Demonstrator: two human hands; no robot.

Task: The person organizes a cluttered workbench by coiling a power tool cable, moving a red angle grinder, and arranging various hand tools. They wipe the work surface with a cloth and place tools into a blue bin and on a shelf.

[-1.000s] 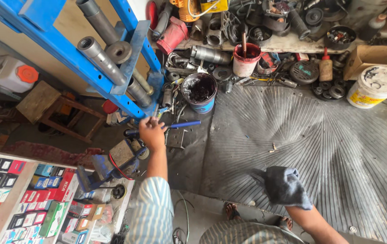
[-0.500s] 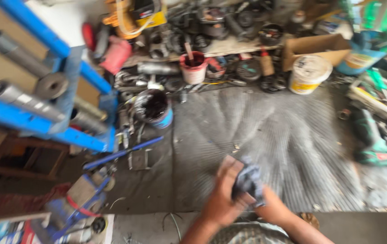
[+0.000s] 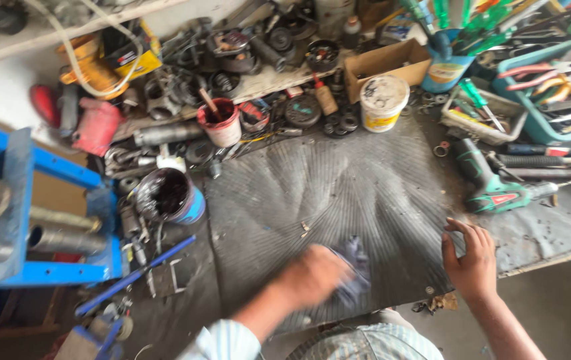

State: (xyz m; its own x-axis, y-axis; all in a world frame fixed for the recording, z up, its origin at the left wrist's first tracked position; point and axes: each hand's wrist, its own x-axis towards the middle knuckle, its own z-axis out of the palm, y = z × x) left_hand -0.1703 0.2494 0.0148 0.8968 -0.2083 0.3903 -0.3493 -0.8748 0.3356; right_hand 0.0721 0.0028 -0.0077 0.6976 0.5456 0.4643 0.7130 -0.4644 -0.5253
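A ribbed grey rubber mat point(image 3: 339, 200) covers the middle of the bench, with clutter around it: a blue metal frame point(image 3: 39, 220) at the left, a green cordless drill point(image 3: 492, 187) at the right, a white lidded tub point(image 3: 383, 101) and a red pot point(image 3: 220, 123) at the back, and a dark open tin point(image 3: 165, 195) beside the mat's left edge. The left hand point(image 3: 312, 277) (blurred) is closed over a bluish rag point(image 3: 355, 270), pressed on the mat's near part. The right hand point(image 3: 469, 257) lies empty, fingers loosely spread, on the mat's near right edge. The rag looks light, soft and limp; a bunched handful should grip it best.
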